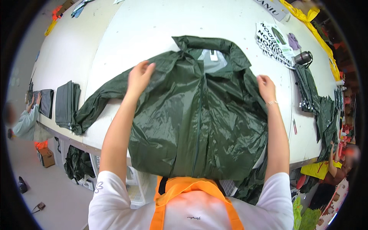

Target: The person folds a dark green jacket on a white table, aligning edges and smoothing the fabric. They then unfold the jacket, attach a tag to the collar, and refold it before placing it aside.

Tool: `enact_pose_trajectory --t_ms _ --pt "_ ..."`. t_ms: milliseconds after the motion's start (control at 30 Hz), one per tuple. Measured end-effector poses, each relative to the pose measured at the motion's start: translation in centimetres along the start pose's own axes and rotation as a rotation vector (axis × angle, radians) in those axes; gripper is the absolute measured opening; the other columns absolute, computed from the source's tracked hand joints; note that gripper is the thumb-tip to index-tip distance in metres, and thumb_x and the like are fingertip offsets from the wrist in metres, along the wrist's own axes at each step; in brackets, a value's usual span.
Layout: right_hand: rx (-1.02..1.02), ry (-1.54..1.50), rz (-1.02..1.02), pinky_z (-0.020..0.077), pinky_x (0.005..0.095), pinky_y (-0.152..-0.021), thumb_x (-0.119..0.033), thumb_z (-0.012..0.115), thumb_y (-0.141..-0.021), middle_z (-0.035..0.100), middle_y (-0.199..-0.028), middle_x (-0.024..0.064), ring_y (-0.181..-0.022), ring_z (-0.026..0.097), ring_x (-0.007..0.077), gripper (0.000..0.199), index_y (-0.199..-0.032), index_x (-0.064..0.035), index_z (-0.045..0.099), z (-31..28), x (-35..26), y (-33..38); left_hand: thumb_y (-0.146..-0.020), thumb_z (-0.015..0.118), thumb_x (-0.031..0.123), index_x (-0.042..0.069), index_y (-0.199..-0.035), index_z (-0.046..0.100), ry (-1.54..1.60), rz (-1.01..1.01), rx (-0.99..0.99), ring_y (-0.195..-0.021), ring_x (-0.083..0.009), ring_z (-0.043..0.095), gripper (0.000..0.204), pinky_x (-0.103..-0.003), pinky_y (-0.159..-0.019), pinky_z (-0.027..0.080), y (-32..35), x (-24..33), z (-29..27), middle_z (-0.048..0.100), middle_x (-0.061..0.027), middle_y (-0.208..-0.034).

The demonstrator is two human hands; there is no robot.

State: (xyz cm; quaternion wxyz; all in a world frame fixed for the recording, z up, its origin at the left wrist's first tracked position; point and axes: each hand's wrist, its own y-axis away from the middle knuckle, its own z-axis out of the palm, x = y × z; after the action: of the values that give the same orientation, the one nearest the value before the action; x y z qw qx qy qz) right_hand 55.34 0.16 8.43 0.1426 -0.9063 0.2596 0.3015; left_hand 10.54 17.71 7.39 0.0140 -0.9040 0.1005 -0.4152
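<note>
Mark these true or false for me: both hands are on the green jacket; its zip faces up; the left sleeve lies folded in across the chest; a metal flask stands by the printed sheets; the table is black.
1. Both hands are on the dark green rain jacket: true, left hand and right hand press its shoulders.
2. Its zip faces up: true.
3. The left sleeve lies folded in across the chest: false, it stretches out sideways.
4. A metal flask is beside the printed sheets: true, though it lies on its side.
5. The table is black: false, it is white.
</note>
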Motion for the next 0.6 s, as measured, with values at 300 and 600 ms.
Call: enact_pose_trajectory --t_ms 300,600 --pt "-0.404 0.474 -0.037 0.0487 0.0372 -0.084 -0.043 0.061 -0.073 0.066 -0.094 0.0232 -0.090 0.064 0.0355 0.050 -0.087 0.0033 0.069 10.7 -5.9 -17.7 -0.078 0.066 0.028 -0.001 -0.065 0.057 0.153 -0.509 -0.448 -0.042 -0.0136 0.049 0.033 -0.026 -0.037 0.038 -18.5 2.0 9.9 0.055 -0.0081 -0.054" --pt "-0.137 0.146 0.223 0.0477 0.0407 -0.085 -0.019 0.060 -0.079 0.059 -0.103 0.0330 -0.098 0.061 0.0399 0.054 -0.119 0.0135 0.042 20.7 -7.2 -20.2 -0.085 0.057 0.015 -0.006 -0.108 0.044 0.158 0.012 -0.235 -0.064 -0.0201 0.065 0.034 -0.030 -0.064 0.052 -17.6 3.1 24.1 0.063 -0.0133 -0.080"
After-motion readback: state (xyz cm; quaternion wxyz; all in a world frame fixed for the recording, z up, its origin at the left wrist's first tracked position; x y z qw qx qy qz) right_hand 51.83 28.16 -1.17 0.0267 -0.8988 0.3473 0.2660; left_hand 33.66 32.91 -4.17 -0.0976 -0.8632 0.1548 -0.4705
